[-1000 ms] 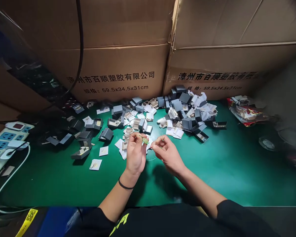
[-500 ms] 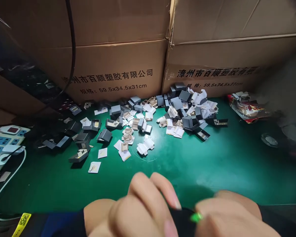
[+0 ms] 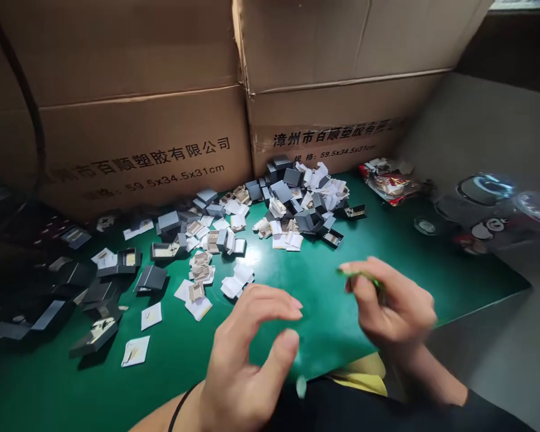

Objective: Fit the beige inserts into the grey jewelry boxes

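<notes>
A green item (image 3: 348,274) is pinched in the right hand (image 3: 396,306)

The green item, blurred, is gripped between thumb and fingers right of centre. The left hand (image 3: 247,360) is held open at lower centre, thumb and fingers parted. A pale piece (image 3: 301,387) is seen just below its thumb. Boxes (image 3: 281,192) and papers (image 3: 236,281) are strewn across the table (image 3: 315,300), from the frame's left to its middle.

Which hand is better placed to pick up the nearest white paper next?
Probably the left hand: it looks open and empty, and is nearer the white paper. The right hand pinches a green piece.
</notes>
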{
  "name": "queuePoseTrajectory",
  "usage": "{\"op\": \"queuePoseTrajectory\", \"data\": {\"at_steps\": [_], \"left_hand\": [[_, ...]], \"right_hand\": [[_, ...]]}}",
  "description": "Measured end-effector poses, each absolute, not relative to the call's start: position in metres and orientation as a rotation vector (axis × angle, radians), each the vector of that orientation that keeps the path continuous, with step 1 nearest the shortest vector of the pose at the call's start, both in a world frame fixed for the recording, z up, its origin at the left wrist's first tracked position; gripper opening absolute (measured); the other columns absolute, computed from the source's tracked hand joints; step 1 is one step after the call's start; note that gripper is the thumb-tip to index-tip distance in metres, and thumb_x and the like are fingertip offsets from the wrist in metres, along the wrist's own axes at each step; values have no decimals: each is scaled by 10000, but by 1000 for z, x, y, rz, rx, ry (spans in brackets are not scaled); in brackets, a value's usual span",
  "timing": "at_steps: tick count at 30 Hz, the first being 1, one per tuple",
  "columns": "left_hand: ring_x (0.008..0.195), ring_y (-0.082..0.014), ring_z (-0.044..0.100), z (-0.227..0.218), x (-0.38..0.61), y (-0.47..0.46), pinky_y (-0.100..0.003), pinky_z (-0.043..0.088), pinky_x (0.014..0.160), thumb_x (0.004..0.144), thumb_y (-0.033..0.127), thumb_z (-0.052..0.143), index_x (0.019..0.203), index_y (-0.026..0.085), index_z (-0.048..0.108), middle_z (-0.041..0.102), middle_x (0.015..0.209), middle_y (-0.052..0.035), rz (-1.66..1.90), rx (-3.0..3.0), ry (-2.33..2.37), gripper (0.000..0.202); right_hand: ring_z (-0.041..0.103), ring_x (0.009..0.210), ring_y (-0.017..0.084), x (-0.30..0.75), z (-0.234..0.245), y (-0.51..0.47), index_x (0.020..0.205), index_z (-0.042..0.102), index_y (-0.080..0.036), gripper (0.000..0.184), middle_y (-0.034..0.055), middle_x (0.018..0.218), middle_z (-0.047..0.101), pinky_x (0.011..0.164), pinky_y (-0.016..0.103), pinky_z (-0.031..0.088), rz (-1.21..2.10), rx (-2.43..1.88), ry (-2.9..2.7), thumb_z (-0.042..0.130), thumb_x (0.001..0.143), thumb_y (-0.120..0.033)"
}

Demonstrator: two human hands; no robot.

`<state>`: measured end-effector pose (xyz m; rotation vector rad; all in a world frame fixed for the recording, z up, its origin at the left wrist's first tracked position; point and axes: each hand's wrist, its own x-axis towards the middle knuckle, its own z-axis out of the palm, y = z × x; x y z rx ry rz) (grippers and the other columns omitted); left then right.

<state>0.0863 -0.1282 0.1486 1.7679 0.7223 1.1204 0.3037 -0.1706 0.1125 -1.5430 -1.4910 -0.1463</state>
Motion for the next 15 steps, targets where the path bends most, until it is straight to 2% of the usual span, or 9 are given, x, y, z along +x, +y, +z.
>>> {"op": "queuePoseTrajectory", "data": {"at_steps": [4,7,11,15], "left_hand": [[843,-195,659,122,97,-106,-303,537,748,880,234,560,863,257,671,702,909,-51,751,1824,755,114],[824,-186,660,107,88,-94,-284,531,756,893,286,540,875,242,671,703,889,-47,697,1847,804,140],[864,-191,662,98,71,-77,-275,529,785,897,377,519,856,239,685,707,901,-43,632,1853,996,220],[872,-203,666,91,50,-65,-279,541,804,870,459,528,829,232,699,714,924,-48,617,1764,1193,287]], "right_hand": [[581,670,206,398,56,-117,957,695,-177,306,84,750,666,629,323,427,-353,-2027,-1267,413,892,-276],[571,833,272,471,23,-83,952,700,-111,318,157,836,681,685,362,383,-392,-2389,-1352,410,877,-218],[521,1012,326,541,24,-36,970,689,-58,367,227,1000,662,802,426,338,-455,-2679,-1515,389,929,-264],[567,1014,343,588,44,-3,934,710,-32,266,250,980,671,879,489,320,-298,-2953,-1482,474,885,-146]]}}
